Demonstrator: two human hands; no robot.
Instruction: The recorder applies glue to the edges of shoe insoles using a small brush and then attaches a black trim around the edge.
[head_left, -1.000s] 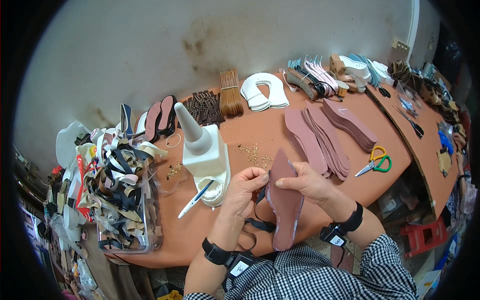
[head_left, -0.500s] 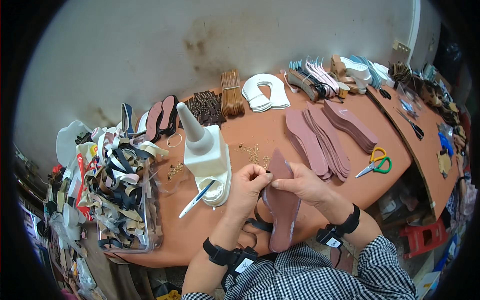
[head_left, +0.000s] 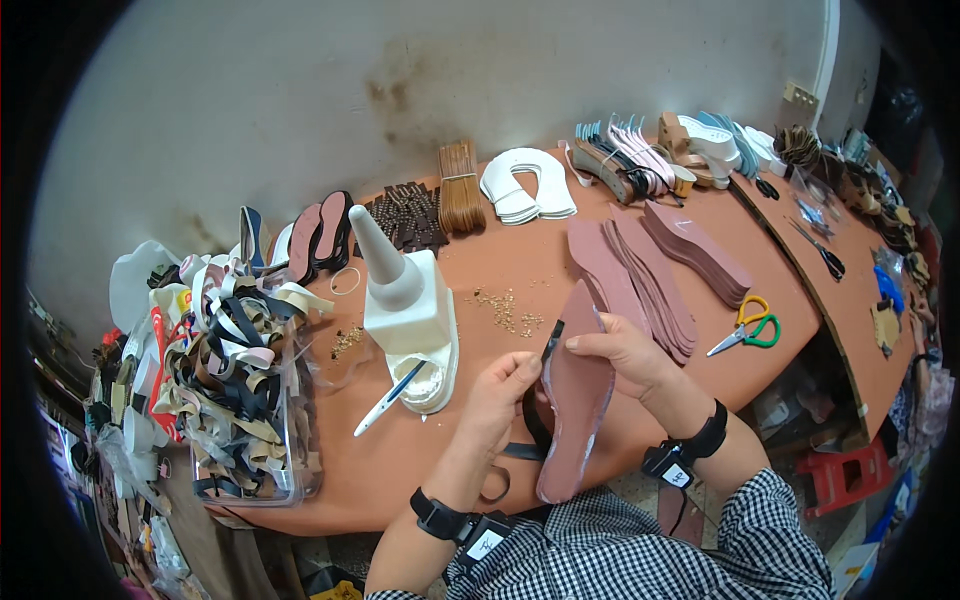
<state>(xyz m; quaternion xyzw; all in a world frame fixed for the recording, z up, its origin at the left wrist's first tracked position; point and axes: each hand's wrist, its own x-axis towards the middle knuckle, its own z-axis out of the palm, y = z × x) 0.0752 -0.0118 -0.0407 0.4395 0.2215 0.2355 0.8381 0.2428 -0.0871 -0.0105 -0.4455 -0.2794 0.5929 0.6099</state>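
Insole and strap in hand. The insole is held right of the pot; the right hand grips its edge, thumb on top. The left hand pinches the black strap along the opposite edge. Scissors lie farther right of the pot, the scrap bin to its left.

A dusty-pink insole, patchily whitish at its edges, tapers upward at the frame's lower centre; a narrow black strip borders its upper left edge.
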